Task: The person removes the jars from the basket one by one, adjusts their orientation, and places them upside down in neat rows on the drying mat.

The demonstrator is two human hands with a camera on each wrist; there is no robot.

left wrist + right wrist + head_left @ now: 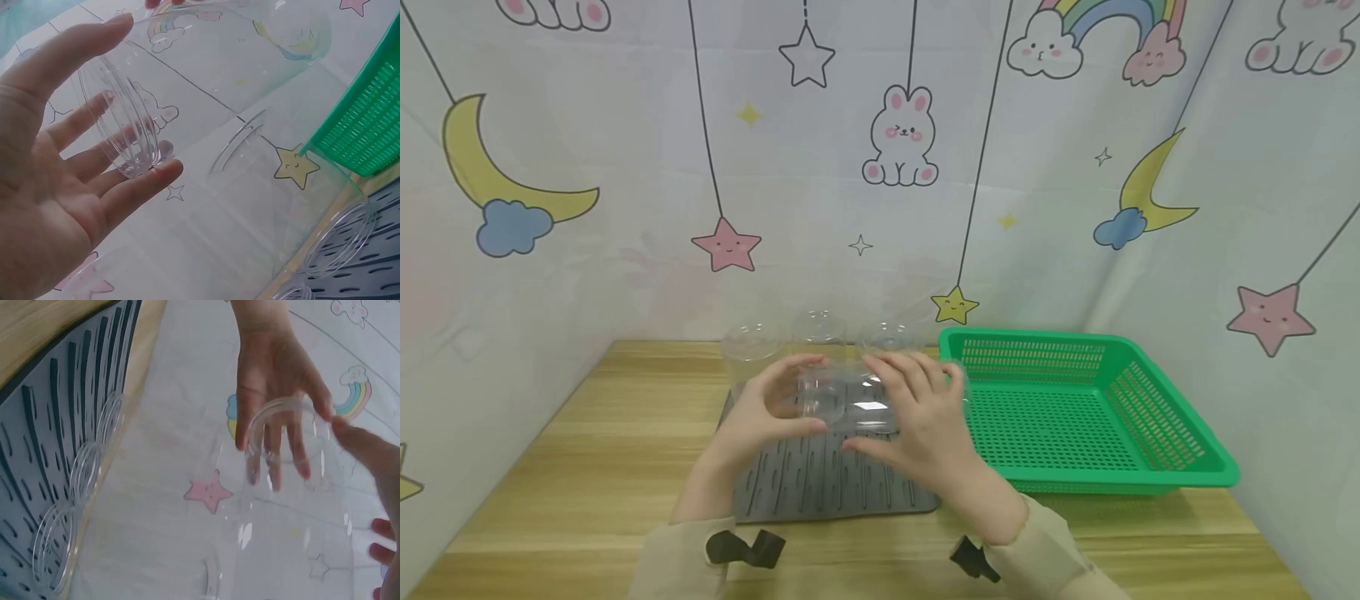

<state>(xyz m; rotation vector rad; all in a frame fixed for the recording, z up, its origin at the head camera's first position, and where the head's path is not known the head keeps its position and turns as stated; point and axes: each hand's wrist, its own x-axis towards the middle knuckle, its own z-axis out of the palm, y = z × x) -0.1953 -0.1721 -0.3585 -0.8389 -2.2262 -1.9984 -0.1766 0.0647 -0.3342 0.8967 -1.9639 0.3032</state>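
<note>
A clear plastic jar [850,400] lies sideways in the air over the grey ridged mat [835,483]. My left hand [767,408] holds its ringed left end, thumb on one side and fingers on the other. In the left wrist view, the rings of the jar [122,119] sit between the left thumb and fingers. My right hand [928,417] overlaps the right part of the jar, its fingers loosely bent along the upper edge and its thumb stretched out below. The right wrist view has the right thumb [362,440] beside the jar's rim, with the fingertips just past its wall.
Three more clear jars stand at the mat's back edge: a left one [748,354], a middle one [818,332] and a right one [889,335]. A green slotted basket [1195,475] is on the wooden table [565,467] at the right. Behind hangs a printed cloth [820,192].
</note>
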